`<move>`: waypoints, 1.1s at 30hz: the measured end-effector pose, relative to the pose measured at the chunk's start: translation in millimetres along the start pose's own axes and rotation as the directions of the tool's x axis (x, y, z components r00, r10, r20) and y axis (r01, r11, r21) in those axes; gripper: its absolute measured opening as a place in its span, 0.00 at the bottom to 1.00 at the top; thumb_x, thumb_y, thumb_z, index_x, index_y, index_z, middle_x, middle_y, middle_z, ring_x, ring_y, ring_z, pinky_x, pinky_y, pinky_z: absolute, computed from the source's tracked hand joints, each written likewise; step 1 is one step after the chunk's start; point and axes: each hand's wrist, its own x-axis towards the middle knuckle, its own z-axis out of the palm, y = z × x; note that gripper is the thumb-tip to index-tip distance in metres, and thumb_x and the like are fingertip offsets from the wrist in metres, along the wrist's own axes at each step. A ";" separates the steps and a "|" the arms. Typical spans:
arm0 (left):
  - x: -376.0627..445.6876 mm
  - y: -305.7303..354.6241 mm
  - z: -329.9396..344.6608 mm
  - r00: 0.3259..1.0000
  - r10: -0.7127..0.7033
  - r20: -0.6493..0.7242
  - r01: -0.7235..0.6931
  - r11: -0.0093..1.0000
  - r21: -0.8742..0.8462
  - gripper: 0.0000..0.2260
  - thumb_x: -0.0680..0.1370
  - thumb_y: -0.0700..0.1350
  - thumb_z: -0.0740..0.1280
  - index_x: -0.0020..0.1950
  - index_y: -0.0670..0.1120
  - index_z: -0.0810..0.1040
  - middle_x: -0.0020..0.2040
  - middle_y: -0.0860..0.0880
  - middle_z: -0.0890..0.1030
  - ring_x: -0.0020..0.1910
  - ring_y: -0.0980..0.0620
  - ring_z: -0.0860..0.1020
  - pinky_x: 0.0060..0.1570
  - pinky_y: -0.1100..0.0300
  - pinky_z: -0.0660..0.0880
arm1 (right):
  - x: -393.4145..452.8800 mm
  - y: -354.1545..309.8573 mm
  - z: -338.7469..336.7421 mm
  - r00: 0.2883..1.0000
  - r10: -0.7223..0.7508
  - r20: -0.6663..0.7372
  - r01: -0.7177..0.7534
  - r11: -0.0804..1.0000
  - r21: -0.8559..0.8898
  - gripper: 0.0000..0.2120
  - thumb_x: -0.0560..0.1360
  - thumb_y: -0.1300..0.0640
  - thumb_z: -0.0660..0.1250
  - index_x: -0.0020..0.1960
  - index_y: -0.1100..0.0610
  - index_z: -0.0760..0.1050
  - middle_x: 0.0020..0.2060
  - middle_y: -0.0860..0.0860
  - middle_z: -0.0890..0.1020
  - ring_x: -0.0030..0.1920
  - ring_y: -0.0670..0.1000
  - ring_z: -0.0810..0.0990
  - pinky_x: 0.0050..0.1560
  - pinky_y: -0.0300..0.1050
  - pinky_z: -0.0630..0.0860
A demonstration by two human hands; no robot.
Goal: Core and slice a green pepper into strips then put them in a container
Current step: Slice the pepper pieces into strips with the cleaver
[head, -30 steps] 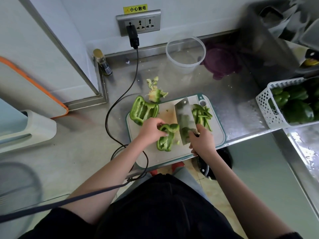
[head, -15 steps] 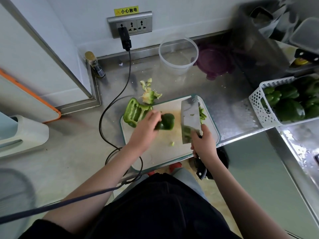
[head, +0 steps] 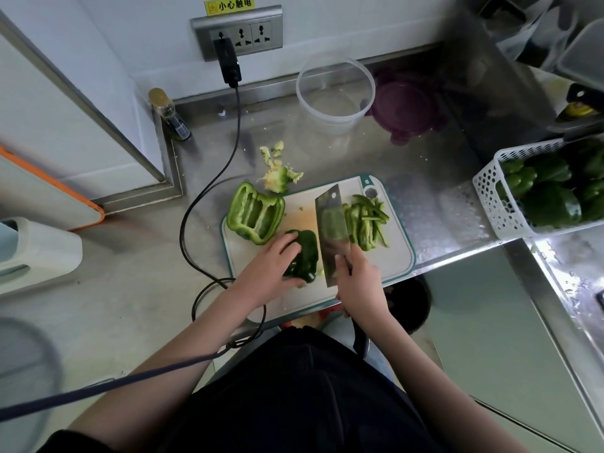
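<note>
Pepper piece (head: pixel 302 253) is being pinned skin-up on cutting board (head: pixel 397 256) by left hand (head: pixel 273 273), fingers curled over it, steadying for slicing; cleaver (head: pixel 331 223) is being gripped by right hand (head: pixel 359 282), fingers wrapped.

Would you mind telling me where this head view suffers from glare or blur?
Head view: glare whitens the wet steel counter beside the basket; the top right corner is smeared; the wide lens bends the wall edges; the cutting board, cleaver and both hands stay sharp.
</note>
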 end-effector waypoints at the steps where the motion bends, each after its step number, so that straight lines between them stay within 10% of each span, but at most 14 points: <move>1: 1.6 2.7 1.9 1.000 -0.003 -0.017 0.003 1.000 0.010 0.27 0.71 0.50 0.73 0.64 0.39 0.70 0.73 0.42 0.63 0.74 0.42 0.56 0.71 0.45 0.62 | 1.4 -3.1 -0.3 1.000 -0.002 -0.004 0.002 1.000 -0.017 0.08 0.82 0.54 0.54 0.54 0.56 0.70 0.33 0.51 0.76 0.32 0.55 0.78 0.30 0.51 0.76; 33: 10.2 7.3 15.5 0.985 -0.052 -0.166 0.047 0.998 -0.035 0.29 0.61 0.53 0.79 0.58 0.43 0.79 0.59 0.49 0.77 0.61 0.45 0.67 0.62 0.60 0.60 | 8.5 0.5 9.0 0.999 0.052 0.017 -0.050 0.996 -0.067 0.10 0.82 0.53 0.53 0.54 0.57 0.70 0.35 0.49 0.76 0.36 0.52 0.76 0.29 0.44 0.72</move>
